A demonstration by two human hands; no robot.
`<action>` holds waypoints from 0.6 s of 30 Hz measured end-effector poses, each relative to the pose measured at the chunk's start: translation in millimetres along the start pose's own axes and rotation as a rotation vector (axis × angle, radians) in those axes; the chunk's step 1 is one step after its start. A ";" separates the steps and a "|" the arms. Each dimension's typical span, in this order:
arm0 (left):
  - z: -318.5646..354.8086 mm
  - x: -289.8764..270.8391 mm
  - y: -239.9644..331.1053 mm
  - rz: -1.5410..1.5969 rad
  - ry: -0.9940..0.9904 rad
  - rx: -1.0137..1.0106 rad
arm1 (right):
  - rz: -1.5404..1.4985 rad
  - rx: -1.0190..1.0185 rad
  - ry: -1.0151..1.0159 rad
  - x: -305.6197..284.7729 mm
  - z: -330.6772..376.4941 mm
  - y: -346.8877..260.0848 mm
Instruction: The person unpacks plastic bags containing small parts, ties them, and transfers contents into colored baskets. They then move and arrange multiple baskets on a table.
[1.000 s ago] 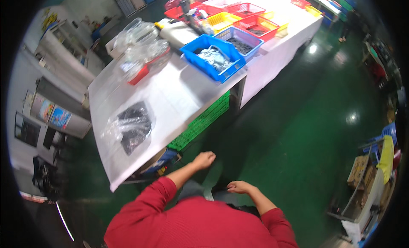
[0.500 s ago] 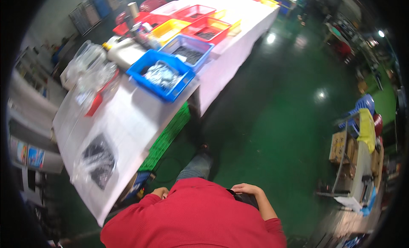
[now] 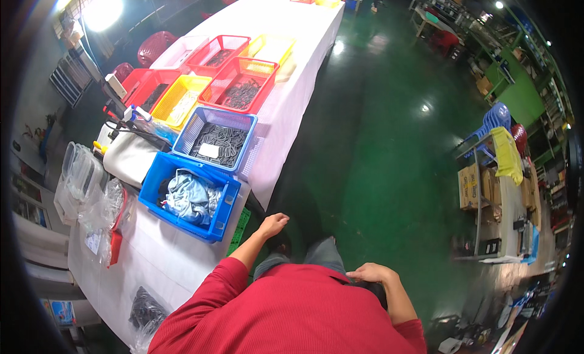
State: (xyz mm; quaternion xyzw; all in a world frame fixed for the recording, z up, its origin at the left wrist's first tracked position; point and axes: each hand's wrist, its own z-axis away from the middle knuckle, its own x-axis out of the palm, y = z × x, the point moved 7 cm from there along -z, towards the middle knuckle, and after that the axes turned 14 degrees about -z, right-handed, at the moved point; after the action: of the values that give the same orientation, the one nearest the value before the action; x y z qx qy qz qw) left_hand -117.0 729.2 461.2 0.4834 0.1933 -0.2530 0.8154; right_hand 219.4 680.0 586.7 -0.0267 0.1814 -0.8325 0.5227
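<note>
My left hand (image 3: 275, 224) hangs in front of my body, close to the table's right edge. Its fingers are curled together and no object shows in them. At my right hip, my right hand (image 3: 372, 272) is bent over a black object (image 3: 369, 287); its fingers rest closed at the top of it, and its kind is hidden. Nearest to my left hand on the table is a blue bin (image 3: 222, 217) with light blue cloths (image 3: 190, 196) in it. Behind it stands a blue-violet basket (image 3: 184, 131) of short black pieces (image 3: 222, 138) with a white card (image 3: 208, 150) on top.
Red baskets (image 3: 267, 92), yellow baskets (image 3: 159, 113) and a white jug (image 3: 125, 156) stand along the white-covered table (image 3: 292, 110). Plastic bags (image 3: 100, 211) and a bag of black material (image 3: 146, 308) lie at left. Green floor stretches right to a rack with cartons (image 3: 471, 186).
My left hand has come up and forward from my waist toward the table's edge. The table and its bins now appear lower and further left in view. My right hand stays at my hip.
</note>
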 end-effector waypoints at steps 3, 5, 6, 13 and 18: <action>-37.1 7.8 33.3 -0.019 -0.038 0.050 | 0.125 0.011 0.018 -37.9 1.7 -29.3; -57.2 1.5 51.3 -0.062 -0.055 0.048 | 0.177 -0.031 0.013 -68.9 -8.1 -48.6; -65.1 1.8 46.2 -0.045 -0.053 0.009 | 0.207 -0.021 -0.002 -86.6 -7.6 -62.8; -78.5 -23.7 -35.7 -0.129 0.195 -0.397 | 0.342 -0.287 -0.174 -205.6 -80.9 -136.5; -18.6 -20.7 -82.4 -0.025 0.508 -0.759 | 0.636 -0.196 -0.217 -242.0 -122.4 -194.0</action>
State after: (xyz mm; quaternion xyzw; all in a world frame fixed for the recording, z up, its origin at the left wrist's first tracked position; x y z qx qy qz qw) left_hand -184.2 717.0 407.4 0.1950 0.4719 -0.0473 0.8585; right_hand 133.2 1001.8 571.7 -0.1071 0.2032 -0.5991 0.7670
